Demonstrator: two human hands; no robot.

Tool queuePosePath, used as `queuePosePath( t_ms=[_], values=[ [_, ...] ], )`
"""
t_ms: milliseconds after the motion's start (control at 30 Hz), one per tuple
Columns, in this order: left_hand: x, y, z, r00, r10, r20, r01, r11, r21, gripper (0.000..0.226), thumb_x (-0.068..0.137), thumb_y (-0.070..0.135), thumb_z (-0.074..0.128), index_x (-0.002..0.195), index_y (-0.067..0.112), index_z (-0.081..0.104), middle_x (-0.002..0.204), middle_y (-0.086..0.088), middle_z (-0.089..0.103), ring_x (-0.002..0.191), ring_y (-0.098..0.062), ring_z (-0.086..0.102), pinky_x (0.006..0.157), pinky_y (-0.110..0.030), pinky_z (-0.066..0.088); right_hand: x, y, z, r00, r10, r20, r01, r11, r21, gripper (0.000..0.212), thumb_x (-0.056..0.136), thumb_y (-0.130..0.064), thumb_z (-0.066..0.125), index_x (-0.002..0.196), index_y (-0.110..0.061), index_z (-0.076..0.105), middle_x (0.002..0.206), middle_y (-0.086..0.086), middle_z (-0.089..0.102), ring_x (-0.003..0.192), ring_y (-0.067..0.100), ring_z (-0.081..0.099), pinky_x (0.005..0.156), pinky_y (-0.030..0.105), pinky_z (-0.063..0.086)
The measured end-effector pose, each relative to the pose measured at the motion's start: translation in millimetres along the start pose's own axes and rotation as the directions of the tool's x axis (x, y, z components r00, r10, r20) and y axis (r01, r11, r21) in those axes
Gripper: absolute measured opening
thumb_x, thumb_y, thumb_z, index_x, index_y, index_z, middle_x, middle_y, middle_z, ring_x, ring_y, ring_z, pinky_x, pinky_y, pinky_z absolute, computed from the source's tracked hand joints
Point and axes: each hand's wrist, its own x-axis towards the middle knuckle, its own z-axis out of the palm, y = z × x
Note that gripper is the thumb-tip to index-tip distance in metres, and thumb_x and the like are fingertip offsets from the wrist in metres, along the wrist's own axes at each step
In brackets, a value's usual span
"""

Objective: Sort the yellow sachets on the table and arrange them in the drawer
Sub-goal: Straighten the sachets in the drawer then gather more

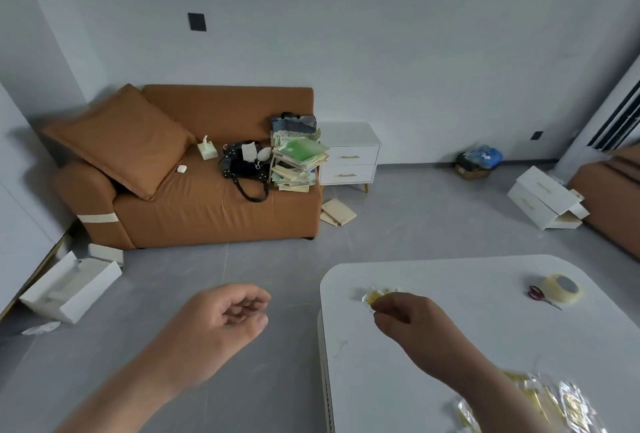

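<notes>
One yellow sachet (372, 297) pinched in right hand (408, 325) over table (450, 280); left hand (221, 321) loosely curled, empty

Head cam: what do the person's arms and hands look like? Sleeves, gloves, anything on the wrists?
Left hand and right hand are bare, no gloves. Left arm and right arm are bare down to the frame edge, with no sleeve in view. No watch, bracelet or strap shows on either wrist. No rings that I can make out, though the picture is slightly blurred.
</notes>
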Motion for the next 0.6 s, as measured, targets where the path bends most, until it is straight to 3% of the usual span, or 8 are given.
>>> queuePosePath(
  t_ms=[200, 267, 333, 467, 600],
  values=[
    [62, 0, -14, 0.995, 0.007, 0.104, -0.003, 1.0, -0.03, 0.015, 0.072, 0.021, 0.07, 0.086, 0.023, 0.075, 0.099, 0.006, 0.073, 0.085, -0.007, 0.068, 0.075, -0.012, 0.051, 33, -12, -6, 0.998, 0.028, -0.061, -0.027, 0.999, 0.017, 0.011, 0.092, -0.028, 0.06, 0.1, -0.031, 0.067, 0.076, -0.016, 0.061, 0.059, -0.014, 0.053, 0.056, 0.005, 0.036],
    [85, 0, -16, 0.984, 0.021, 0.177, -0.016, 0.999, -0.027, 0.018, 0.075, 0.02, 0.071, 0.088, 0.032, 0.076, 0.098, 0.008, 0.073, 0.086, -0.005, 0.069, 0.075, -0.012, 0.051, 39, -12, -6, 0.994, 0.063, -0.089, -0.062, 0.998, 0.015, 0.01, 0.091, -0.028, 0.06, 0.097, -0.034, 0.065, 0.073, -0.014, 0.059, 0.056, -0.014, 0.052, 0.054, 0.005, 0.037],
    [109, -3, -19, 0.966, 0.038, 0.256, -0.036, 0.999, -0.012, 0.029, 0.08, 0.017, 0.073, 0.089, 0.044, 0.072, 0.098, 0.012, 0.073, 0.087, -0.003, 0.068, 0.076, -0.012, 0.051, 47, -15, -6, 0.986, 0.104, -0.133, -0.102, 0.995, 0.024, 0.012, 0.09, -0.027, 0.06, 0.095, -0.037, 0.064, 0.076, -0.014, 0.062, 0.059, -0.013, 0.054, 0.056, 0.006, 0.04],
    [167, -11, -29, 0.931, 0.041, 0.363, -0.06, 0.997, 0.042, 0.021, 0.083, 0.011, 0.072, 0.091, 0.031, 0.073, 0.096, 0.016, 0.073, 0.092, -0.003, 0.068, 0.078, -0.011, 0.051, 63, -25, 0, 0.952, 0.213, -0.217, -0.205, 0.977, 0.063, 0.015, 0.089, -0.027, 0.061, 0.085, -0.042, 0.061, 0.089, -0.013, 0.07, 0.08, 0.001, 0.064, 0.07, 0.013, 0.047],
    [231, -14, -46, 0.881, 0.065, 0.468, -0.092, 0.995, 0.035, 0.024, 0.082, 0.005, 0.071, 0.092, 0.026, 0.071, 0.096, 0.016, 0.074, 0.09, -0.002, 0.069, 0.077, -0.011, 0.052, 79, -42, 16, 0.893, 0.313, -0.322, -0.284, 0.949, 0.137, 0.011, 0.091, -0.026, 0.061, 0.094, -0.036, 0.065, 0.095, -0.013, 0.071, 0.089, 0.002, 0.066, 0.066, 0.004, 0.043]
  ],
)
